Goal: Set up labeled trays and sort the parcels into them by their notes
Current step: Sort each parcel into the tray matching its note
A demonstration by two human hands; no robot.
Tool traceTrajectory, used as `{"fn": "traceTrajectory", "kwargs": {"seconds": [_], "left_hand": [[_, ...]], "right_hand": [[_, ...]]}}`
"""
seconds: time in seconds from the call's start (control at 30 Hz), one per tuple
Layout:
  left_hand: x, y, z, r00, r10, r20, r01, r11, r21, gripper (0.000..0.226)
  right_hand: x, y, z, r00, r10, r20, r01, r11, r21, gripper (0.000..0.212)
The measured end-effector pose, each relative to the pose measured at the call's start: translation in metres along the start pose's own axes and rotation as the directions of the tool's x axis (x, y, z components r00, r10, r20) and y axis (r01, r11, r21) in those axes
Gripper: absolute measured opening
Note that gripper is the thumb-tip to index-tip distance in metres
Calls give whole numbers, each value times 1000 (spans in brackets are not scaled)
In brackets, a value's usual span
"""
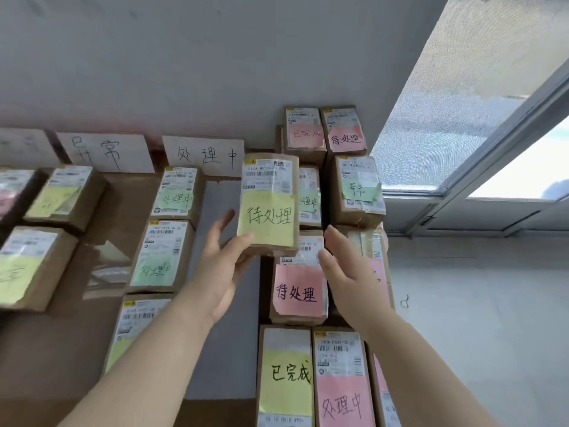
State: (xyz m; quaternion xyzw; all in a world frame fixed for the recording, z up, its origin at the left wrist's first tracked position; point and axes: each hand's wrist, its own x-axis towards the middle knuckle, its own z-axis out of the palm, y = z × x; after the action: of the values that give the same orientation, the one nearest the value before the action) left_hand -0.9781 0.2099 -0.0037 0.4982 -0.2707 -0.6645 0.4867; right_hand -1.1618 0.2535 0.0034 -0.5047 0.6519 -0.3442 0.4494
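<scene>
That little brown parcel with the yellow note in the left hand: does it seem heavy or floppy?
Probably light: the left hand alone props the parcel up from below. Likely stiff, since its cardboard edges stay straight. The yellow note curls at one corner, so it might peel.

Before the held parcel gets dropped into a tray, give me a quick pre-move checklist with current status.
1. Parcel held by left hand: ok.
2. Its yellow note readable, 待处理: ok.
3. Right hand free, touching nothing: ok.
4. Tray sign reading 待处理 in view: not ok; only 异常 sign and 处理中 sign readable.
5. 处理中 tray mismatches the note: not ok as destination.
</scene>
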Motion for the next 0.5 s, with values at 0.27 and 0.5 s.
{"fn": "traceTrajectory", "kwargs": {"seconds": [0.27,0.5], "left_hand": [[-17,-47,-30,967,-229,112,252,919,-304,59],[-22,-49,-30,971,-161,174,200,950,-238,54]], "right_hand": [[-34,22,26,977,208,-54,-208,978,1,56],[-49,13,42,976,157,-151,-160,987,-10,58]]}}
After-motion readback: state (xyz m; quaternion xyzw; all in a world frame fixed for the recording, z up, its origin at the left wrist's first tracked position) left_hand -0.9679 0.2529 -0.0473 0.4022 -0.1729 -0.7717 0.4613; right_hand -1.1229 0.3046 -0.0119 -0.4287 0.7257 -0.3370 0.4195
